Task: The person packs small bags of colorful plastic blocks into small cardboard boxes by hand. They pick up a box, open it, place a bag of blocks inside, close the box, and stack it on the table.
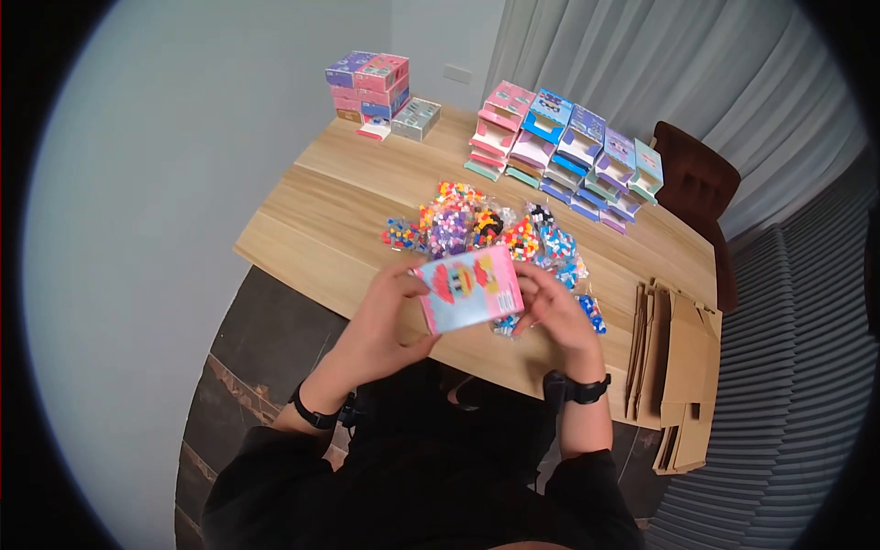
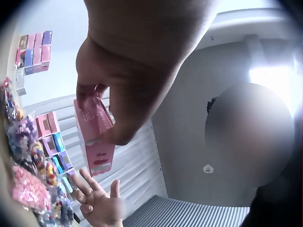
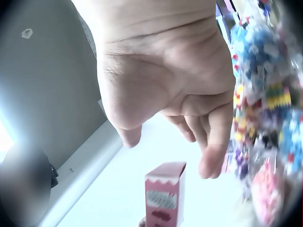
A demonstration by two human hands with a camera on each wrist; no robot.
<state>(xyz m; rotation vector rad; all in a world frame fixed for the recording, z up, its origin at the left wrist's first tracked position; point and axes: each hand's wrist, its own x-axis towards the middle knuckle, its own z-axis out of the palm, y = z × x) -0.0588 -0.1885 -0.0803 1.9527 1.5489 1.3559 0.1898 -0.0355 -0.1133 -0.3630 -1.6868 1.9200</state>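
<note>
A small pink box (image 1: pixel 463 290) with a colourful printed picture is held in front of the body, above the near table edge. My left hand (image 1: pixel 378 321) grips its left end between thumb and fingers, as the left wrist view also shows on the box (image 2: pixel 97 127). Beside the box's right end is my right hand (image 1: pixel 561 313), its fingers loosely bent with nothing between them. In the right wrist view a gap separates that hand (image 3: pixel 165 90) from the box (image 3: pixel 162 203). Several clear bags of coloured little bricks (image 1: pixel 449 229) lie just beyond the box.
Closed boxes (image 1: pixel 371 78) are stacked at the far left, with a grey box (image 1: pixel 416 119) beside them. Opened boxes (image 1: pixel 559 151) stand in stacks at the back. Flattened cardboard (image 1: pixel 683 357) leans at the table's right edge, and a brown chair (image 1: pixel 697 174) stands behind.
</note>
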